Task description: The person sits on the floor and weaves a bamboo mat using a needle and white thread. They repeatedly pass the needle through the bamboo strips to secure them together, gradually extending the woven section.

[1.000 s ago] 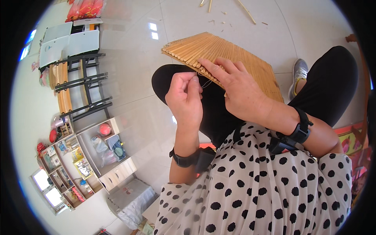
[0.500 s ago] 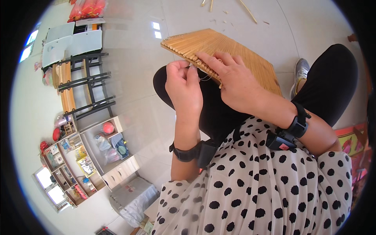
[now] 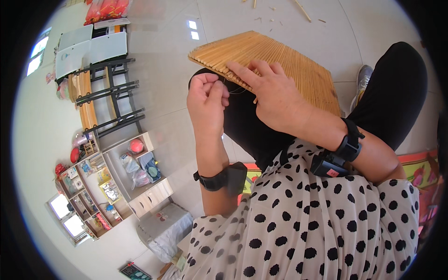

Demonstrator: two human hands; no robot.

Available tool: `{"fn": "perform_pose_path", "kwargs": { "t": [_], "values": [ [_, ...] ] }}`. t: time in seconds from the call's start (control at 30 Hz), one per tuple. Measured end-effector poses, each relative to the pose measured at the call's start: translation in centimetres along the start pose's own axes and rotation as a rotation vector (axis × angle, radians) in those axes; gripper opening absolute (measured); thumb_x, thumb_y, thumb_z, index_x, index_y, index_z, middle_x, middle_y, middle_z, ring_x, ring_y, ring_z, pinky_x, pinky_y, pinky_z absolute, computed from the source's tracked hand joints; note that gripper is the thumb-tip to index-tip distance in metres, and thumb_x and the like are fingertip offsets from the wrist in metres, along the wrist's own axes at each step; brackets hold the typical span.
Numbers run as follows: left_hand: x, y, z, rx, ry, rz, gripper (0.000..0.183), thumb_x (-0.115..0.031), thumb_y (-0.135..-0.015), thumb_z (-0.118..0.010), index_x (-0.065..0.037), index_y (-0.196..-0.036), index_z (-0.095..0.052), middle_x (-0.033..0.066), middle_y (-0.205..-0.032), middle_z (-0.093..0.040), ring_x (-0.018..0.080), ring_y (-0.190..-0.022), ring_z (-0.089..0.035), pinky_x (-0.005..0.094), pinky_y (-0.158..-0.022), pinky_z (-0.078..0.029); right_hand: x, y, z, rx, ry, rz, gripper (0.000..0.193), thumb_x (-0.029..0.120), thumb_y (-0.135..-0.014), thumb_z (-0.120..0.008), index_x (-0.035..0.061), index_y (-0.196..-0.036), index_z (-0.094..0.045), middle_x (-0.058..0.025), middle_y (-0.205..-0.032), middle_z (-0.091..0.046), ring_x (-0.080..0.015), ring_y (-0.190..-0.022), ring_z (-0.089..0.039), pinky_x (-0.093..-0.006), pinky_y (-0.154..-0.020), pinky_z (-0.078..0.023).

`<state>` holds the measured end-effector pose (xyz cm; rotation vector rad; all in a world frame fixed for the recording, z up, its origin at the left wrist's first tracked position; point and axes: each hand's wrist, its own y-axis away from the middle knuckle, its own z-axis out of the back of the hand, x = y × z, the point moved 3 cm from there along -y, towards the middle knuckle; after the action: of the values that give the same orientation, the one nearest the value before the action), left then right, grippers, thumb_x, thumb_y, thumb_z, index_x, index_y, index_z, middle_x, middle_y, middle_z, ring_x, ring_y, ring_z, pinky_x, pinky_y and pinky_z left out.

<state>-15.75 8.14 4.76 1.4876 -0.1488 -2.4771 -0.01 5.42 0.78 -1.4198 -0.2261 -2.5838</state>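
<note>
A flat mat of pale yellow stalks (image 3: 298,70), laid side by side, rests over my knees with a slanted, stepped edge toward me. My right hand (image 3: 275,100) grips this edge, fingers spread over the top face and thumb hidden. Just left of it, my left hand (image 3: 207,100) is closed in a pinch, a little apart from the edge. A thin thread (image 3: 237,89) loops below the mat's edge, and a fine strand runs up to the pinched fingers. Whether a needle is in them is too small to see.
Cut stalks (image 3: 303,10) and small scraps lie on the tiled floor (image 3: 168,88) beyond the mat. To the left stand folded black-framed furniture (image 3: 109,86), a shelf unit (image 3: 88,191) with bags and a red ball (image 3: 136,146), and a cloth-covered box (image 3: 165,224).
My left hand has drawn away from the mat's edge, to the left and slightly down. My right hand has shifted slightly left, still on the mat. The view has shifted a little.
</note>
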Motion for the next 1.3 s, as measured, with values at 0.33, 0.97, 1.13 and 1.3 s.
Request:
{"fn": "perform_pose_path", "kwargs": {
  "t": [0.33, 0.97, 1.13, 1.3],
  "values": [
    [-0.2, 0.2, -0.8, 0.025, 0.05, -0.009, 0.012, -0.003, -0.097, -0.052, -0.006, -0.108, -0.051, 0.0055, -0.076, -0.064, 0.0106, -0.062, -0.055, 0.0226, -0.055, -0.042, -0.1, 0.3, 0.8, 0.006, -0.003, -0.017, 0.073, 0.01, -0.09, -0.067, 0.0252, -0.157, -0.039, -0.0124, -0.136, -0.052, -0.0357, -0.126, -0.049, -0.0502, -0.096, -0.044],
    [-1.9, 0.3, -3.2, -0.369, -0.443, -0.086, 0.049, -0.044, -0.096, -0.065, 0.003, -0.108, -0.056, 0.0165, -0.09, -0.072, 0.0281, -0.081, -0.071, 0.0393, -0.078, -0.054, 0.3, 1.1, 0.7, 0.0, -0.031, -0.024, 0.075, 0.009, -0.087, -0.062, 0.0267, -0.157, -0.039, -0.0125, -0.135, -0.052, -0.0354, -0.123, -0.049, -0.0515, -0.094, -0.042],
    [-2.5, 0.2, -3.8, -0.398, -0.533, -0.075, 0.049, -0.042, -0.093, -0.065, 0.002, -0.11, -0.056, 0.0155, -0.087, -0.072, 0.0295, -0.08, -0.07, 0.0409, -0.079, -0.054, 0.2, 1.0, 0.9, 0.001, -0.044, -0.03, 0.077, 0.008, -0.087, -0.061, 0.0277, -0.157, -0.038, -0.0148, -0.14, -0.05, -0.037, -0.125, -0.046, -0.0518, -0.095, -0.041],
    [-2.8, 0.4, -4.0, -0.41, -0.563, -0.07, 0.045, -0.038, -0.093, -0.064, 0.003, -0.111, -0.055, 0.0155, -0.086, -0.072, 0.0302, -0.081, -0.07, 0.0412, -0.079, -0.054, 0.3, 1.1, 1.0, 0.019, -0.049, -0.036, 0.076, 0.008, -0.088, -0.06, 0.028, -0.157, -0.037, -0.0162, -0.144, -0.047, -0.0376, -0.126, -0.046, -0.052, -0.095, -0.041]
  ]
}}
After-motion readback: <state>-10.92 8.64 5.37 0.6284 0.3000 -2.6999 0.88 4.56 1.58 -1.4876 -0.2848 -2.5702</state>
